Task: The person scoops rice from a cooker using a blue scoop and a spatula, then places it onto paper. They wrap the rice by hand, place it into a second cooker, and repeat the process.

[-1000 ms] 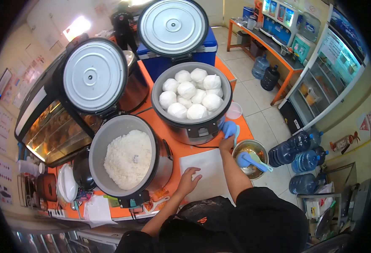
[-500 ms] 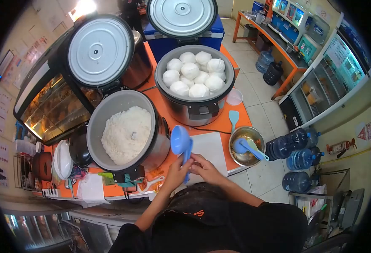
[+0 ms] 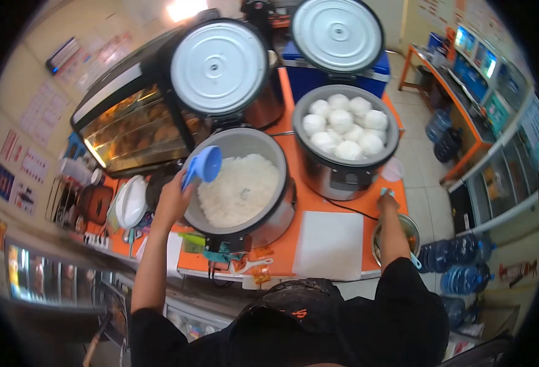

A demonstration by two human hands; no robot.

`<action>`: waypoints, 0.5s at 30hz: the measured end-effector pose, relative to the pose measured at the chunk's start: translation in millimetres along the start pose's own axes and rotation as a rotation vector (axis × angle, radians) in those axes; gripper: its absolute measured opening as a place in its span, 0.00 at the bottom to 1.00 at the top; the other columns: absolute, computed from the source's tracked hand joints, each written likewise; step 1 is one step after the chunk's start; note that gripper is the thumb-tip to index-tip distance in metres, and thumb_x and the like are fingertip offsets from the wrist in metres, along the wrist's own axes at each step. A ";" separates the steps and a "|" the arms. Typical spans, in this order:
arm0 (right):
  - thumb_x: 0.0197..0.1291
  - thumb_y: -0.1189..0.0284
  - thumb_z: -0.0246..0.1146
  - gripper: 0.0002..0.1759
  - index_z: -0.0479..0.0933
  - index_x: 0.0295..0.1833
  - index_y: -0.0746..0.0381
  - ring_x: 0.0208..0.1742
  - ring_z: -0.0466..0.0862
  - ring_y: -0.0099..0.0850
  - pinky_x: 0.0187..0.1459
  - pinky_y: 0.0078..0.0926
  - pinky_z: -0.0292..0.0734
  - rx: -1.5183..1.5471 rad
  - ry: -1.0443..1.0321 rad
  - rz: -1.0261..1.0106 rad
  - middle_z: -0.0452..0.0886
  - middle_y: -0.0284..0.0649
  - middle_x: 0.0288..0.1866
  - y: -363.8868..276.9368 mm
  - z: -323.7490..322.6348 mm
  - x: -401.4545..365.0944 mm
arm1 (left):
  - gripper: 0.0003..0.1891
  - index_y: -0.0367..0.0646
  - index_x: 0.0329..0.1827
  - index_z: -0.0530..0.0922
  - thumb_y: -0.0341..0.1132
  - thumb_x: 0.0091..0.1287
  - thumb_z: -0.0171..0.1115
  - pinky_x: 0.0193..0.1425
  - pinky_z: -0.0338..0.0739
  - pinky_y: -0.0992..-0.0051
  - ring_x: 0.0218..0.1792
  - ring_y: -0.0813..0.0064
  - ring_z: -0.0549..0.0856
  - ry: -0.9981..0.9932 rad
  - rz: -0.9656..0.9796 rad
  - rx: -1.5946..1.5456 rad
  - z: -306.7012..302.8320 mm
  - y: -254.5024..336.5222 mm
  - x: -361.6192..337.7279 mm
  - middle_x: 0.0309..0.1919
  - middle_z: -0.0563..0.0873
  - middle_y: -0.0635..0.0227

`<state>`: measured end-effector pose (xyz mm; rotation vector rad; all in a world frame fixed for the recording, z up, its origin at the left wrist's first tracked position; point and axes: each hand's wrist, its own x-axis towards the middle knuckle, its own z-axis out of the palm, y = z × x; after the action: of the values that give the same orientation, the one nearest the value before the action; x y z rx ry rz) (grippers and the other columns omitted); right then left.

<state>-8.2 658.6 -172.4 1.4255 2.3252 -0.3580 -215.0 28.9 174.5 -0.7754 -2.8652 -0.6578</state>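
Note:
My left hand [image 3: 173, 200] holds a blue round scoop [image 3: 204, 166] by its handle, raised over the left rim of a large open rice cooker [image 3: 274, 219] filled with loose white rice [image 3: 239, 189]. My right hand [image 3: 387, 202] reaches out to the right and grips a light blue spatula handle [image 3: 384, 192] beside a metal bowl [image 3: 410, 226]. A second open cooker [image 3: 335, 172] behind it holds several white wrapped rice balls [image 3: 345, 129]. A white sheet of paper [image 3: 329, 244] lies on the orange counter [image 3: 290, 243] between my arms.
Both cooker lids [image 3: 219, 67] stand upright behind the pots. A glass warming cabinet [image 3: 127, 131] stands at the left, with a blue cooler box [image 3: 318, 74] at the back. Water jugs [image 3: 462, 273] stand on the floor at the right. A white plate [image 3: 131, 201] lies left of the rice cooker.
My left hand has carried the blue scoop up and left to the rice cooker's rim. My right hand has left the scoop and reached right to the spatula by the bowl. The view swung left.

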 end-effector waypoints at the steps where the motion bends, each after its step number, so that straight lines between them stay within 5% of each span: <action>1: 0.69 0.60 0.56 0.47 0.39 0.84 0.60 0.61 0.86 0.46 0.62 0.62 0.72 0.026 0.040 -0.006 0.84 0.50 0.63 0.1 2.5 -4.1 | 0.24 0.40 0.70 0.72 0.33 0.70 0.58 0.35 0.85 0.59 0.33 0.54 0.90 0.060 0.199 0.206 18.8 -39.6 13.5 0.40 0.88 0.44; 2: 0.70 0.60 0.54 0.43 0.43 0.83 0.61 0.60 0.86 0.46 0.62 0.66 0.70 0.053 0.076 -0.008 0.83 0.51 0.63 0.5 5.3 -7.4 | 0.22 0.37 0.67 0.73 0.32 0.70 0.57 0.36 0.85 0.58 0.33 0.51 0.90 0.047 0.202 0.326 30.8 -54.2 24.1 0.39 0.88 0.44; 5: 0.67 0.63 0.59 0.47 0.41 0.83 0.61 0.62 0.84 0.51 0.61 0.55 0.78 0.200 0.130 -0.001 0.83 0.55 0.62 4.7 20.1 6.7 | 0.16 0.30 0.56 0.76 0.29 0.70 0.55 0.36 0.86 0.58 0.34 0.49 0.91 -0.040 0.068 0.567 65.7 -56.1 48.8 0.35 0.88 0.47; 8: 0.70 0.64 0.56 0.39 0.48 0.79 0.64 0.56 0.86 0.54 0.56 0.51 0.80 0.200 0.141 0.029 0.85 0.54 0.58 7.9 43.1 37.7 | 0.14 0.30 0.53 0.76 0.30 0.70 0.54 0.37 0.87 0.59 0.33 0.51 0.91 -0.013 0.045 0.654 116.0 -73.9 65.1 0.35 0.89 0.49; 11: 0.69 0.65 0.58 0.33 0.58 0.74 0.68 0.51 0.88 0.56 0.51 0.50 0.82 0.332 0.309 0.037 0.85 0.55 0.57 15.1 59.0 70.1 | 0.15 0.30 0.55 0.76 0.30 0.71 0.53 0.38 0.88 0.60 0.35 0.52 0.92 -0.245 0.053 0.608 128.6 -64.1 64.5 0.36 0.89 0.51; 15: 0.66 0.67 0.64 0.23 0.73 0.59 0.72 0.38 0.90 0.48 0.34 0.39 0.83 0.716 0.227 -0.061 0.87 0.53 0.48 30.3 6.3 24.2 | 0.12 0.32 0.53 0.76 0.28 0.71 0.50 0.41 0.85 0.53 0.36 0.46 0.90 -0.373 -0.060 0.455 135.8 -57.3 23.8 0.34 0.89 0.50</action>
<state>10.1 688.9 -189.4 1.7716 2.5497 -1.1972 -262.3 54.0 35.1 -0.8048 -3.1851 0.1637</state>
